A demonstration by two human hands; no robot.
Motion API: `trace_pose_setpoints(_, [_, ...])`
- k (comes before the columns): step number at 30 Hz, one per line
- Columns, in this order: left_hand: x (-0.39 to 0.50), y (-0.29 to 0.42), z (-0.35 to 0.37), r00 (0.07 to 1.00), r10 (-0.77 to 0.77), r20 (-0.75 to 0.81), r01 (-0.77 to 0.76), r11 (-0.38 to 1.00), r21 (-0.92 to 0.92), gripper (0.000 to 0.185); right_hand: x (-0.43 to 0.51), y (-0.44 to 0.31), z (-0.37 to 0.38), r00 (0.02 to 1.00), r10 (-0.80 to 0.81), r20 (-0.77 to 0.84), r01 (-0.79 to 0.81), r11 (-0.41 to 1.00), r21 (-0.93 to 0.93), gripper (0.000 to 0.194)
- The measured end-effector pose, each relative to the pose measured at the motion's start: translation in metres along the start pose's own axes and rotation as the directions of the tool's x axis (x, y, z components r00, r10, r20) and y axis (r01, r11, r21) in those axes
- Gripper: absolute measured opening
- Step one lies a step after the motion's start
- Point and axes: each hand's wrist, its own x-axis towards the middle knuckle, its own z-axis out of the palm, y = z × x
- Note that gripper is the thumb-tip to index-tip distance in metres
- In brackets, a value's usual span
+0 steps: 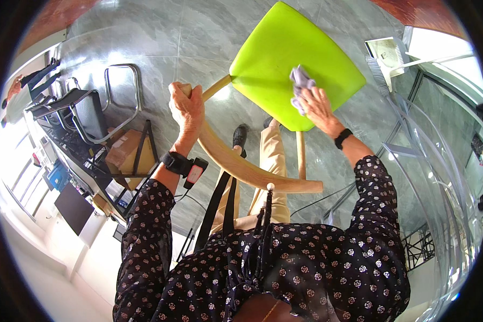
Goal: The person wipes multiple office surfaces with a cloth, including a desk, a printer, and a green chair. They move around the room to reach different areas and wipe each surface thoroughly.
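A wooden chair with a smooth lime-green seat (281, 52) stands on the floor before me. My left hand (186, 105) is closed around the left end of its curved wooden top rail (245, 167). That rail runs across in front of my legs to a squared right end. With my right hand (318, 106) I press a crumpled pale purple cloth (301, 82) against the seat, near its right-hand middle. The fingers lie over the lower part of the cloth. A light wooden post (301, 155) joins the seat's near corner to the rail.
Metal-framed chairs (90, 114) and a cardboard box (131, 155) by a long desk stand at left. A dustpan (390, 56) and broom (377, 74) lean at upper right, beside clear plastic strips (438, 161). Another person (22, 96) is at far left. A dark cable crosses the floor.
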Motion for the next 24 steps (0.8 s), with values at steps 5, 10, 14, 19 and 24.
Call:
trace_pose_setpoints(5, [0.002,-0.005,0.0,0.999,-0.001,0.036,0.001,1.0,0.01,0.034,0.098,-0.068,0.008,0.969,-0.234,0.076,0.236,0.971,-0.031,0.066])
trace_pose_setpoints(10, [0.003,-0.009,0.001,1.0,0.018,-0.006,-0.018,1.0,-0.022,0.034,0.212,-0.016,0.006,0.992,0.051,-0.111,-0.065,0.99,-0.128,0.07])
trace_pose_setpoints(14, [0.002,-0.01,-0.001,1.0,0.023,0.0,-0.023,0.999,-0.027,0.034,0.235,0.07,-0.009,0.915,0.371,-0.158,-0.369,0.928,0.044,0.072])
trace_pose_setpoints(19, [0.001,-0.009,-0.001,0.994,0.108,-0.026,-0.108,0.994,-0.02,0.033,0.139,0.142,-0.017,0.6,0.782,0.168,-0.78,0.524,0.343,0.063])
trace_pose_setpoints(24, [0.004,-0.011,0.002,0.994,0.104,-0.035,-0.103,0.994,0.023,0.033,0.005,0.13,0.02,0.342,0.937,0.068,-0.896,0.304,0.323,0.064])
